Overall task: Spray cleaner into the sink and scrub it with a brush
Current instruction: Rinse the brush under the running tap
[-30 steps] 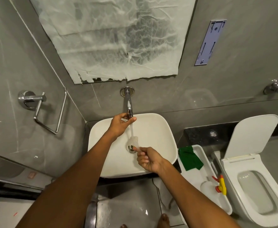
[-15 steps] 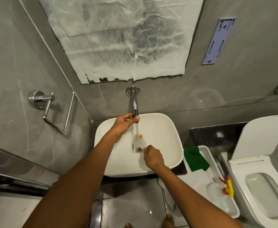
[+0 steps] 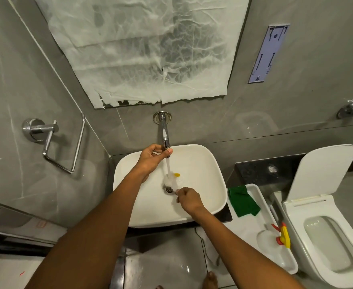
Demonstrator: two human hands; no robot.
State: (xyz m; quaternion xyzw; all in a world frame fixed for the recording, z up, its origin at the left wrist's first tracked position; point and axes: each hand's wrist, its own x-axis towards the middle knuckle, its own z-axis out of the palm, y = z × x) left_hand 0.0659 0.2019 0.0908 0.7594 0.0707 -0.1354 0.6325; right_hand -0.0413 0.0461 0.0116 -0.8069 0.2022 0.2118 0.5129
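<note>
The white sink (image 3: 211, 163) sits below a chrome wall faucet (image 3: 164, 130) with water running. My left hand (image 3: 151, 159) grips the faucet's spout end. My right hand (image 3: 189, 200) is shut on a pale brush (image 3: 171, 178) with a yellow tip. The brush head is under the stream, just behind the drain (image 3: 168, 189). The spray bottle (image 3: 270, 241), clear with a yellow and red trigger, lies in a white tray (image 3: 254, 193) to the right of the sink.
A green cloth (image 3: 243, 202) lies at the tray's far end. A toilet (image 3: 328, 247) with its lid up stands at the right. A chrome towel ring (image 3: 67, 147) hangs on the left wall. My bare feet show on the wet floor below.
The brush head has shifted from over the drain to just behind it, under the stream. My left hand stays on the spout. My view has drifted a little.
</note>
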